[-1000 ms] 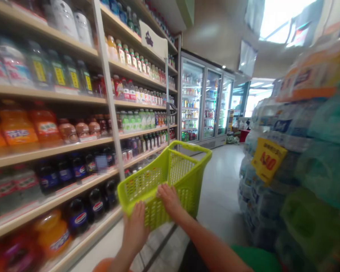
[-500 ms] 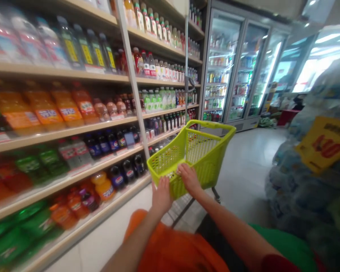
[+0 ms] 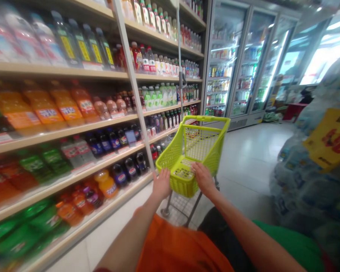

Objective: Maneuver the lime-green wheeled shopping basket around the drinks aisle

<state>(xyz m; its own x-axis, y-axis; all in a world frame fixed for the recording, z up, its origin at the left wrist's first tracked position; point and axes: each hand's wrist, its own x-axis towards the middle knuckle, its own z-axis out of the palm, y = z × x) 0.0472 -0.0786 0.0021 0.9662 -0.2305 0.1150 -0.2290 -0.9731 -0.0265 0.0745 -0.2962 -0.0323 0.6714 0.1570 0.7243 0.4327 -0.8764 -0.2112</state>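
A lime-green shopping cart (image 3: 184, 185) stands in front of me, its low end toward me and its raised handle bar at the far side. Its slatted basket holds nothing that I can see. My left hand (image 3: 161, 185) is closed over the near left corner of the rim. On the near right side of the rim, my right hand (image 3: 204, 179) is closed too, with its fingers reaching over the edge. Both thumbs are partly hidden. Below the basket, grey legs and a wheel (image 3: 164, 212) show.
Drink shelves (image 3: 102, 122) with many bottles run along the left, close to the cart. Glass-door fridges (image 3: 243, 68) line the back. Stacked plastic-wrapped packs (image 3: 294, 170) with a yellow price sign (image 3: 331, 139) rise at right. Pale floor (image 3: 243, 151) lies between.
The cart has swung round so that its near end lies further right and squarer to me. Both hands have moved right with it, staying on the rim. The view has shifted slightly.
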